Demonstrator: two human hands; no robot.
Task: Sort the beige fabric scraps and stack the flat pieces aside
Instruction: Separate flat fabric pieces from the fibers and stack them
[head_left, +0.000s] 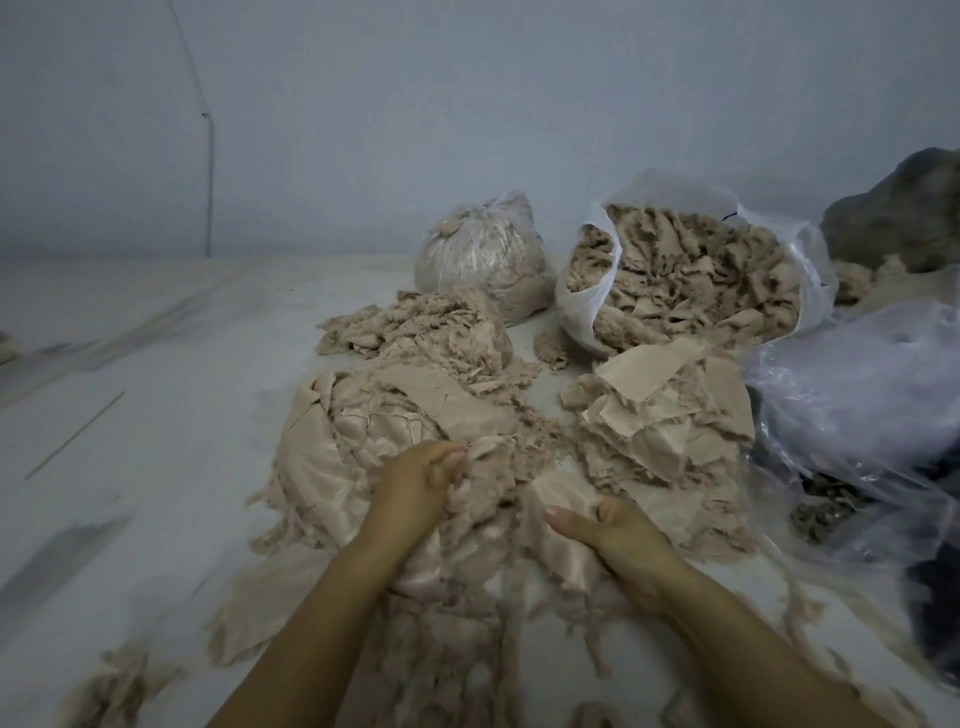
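Scraps of beige fabric lie in a loose heap (395, 457) on the pale floor (156, 415) right in front of the person, the heap's long axis running from near the body away toward the wall, with frayed strips trailing back toward the camera. Left hand (421, 483) sits on top of the heap, its fingers curled round a fluffy clump of scraps. Right hand (613, 530) rests on a smooth piece at the heap's near right edge, thumb stretched out to the left and the fingers bent into the cloth, pinching it. Just right of the heap, a stack of flat pieces (670, 415) lies with its sheets roughly level, torn edges pointing several ways. Farther back sits one smaller mound of shredded scraps (421, 327). Two sacks stand behind: one tied white bag (483, 254) and one open bag (691, 270) brimming with scraps. One crumpled clear plastic sheet (857, 395) lies at the right.
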